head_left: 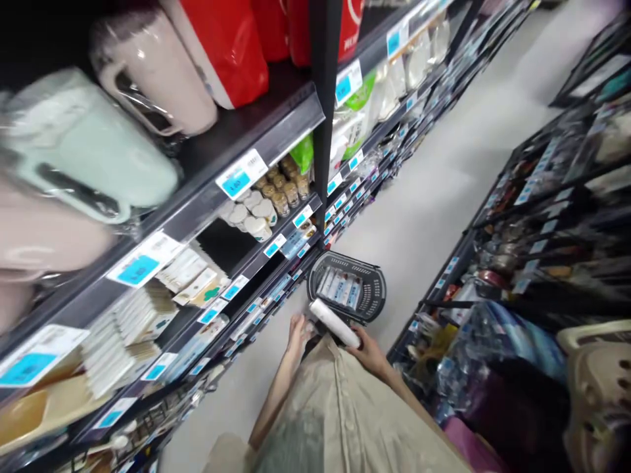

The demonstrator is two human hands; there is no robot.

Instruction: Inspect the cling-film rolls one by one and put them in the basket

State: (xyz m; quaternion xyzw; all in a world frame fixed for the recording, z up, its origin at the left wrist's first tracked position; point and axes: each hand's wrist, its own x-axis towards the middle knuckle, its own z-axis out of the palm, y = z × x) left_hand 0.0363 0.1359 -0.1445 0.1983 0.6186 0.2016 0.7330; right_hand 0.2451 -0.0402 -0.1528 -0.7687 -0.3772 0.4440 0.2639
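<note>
Right hand (367,351) grasps a white roll (335,322) at its lower end; left hand (298,332) hangs open beside it. Roll's long axis slants up-left toward the black basket (374,289), smooth, plain white cylinder.

The right hand (367,351) grips a smooth white roll (335,323) with a faintly glossy wrap. At twelve o'clock from it sits a matt dark plastic basket (374,295) with perforated walls. At nine o'clock, dark metal shelving (256,135) carries glossy plastic jugs (152,72) and shiny red packs (231,46).
</note>
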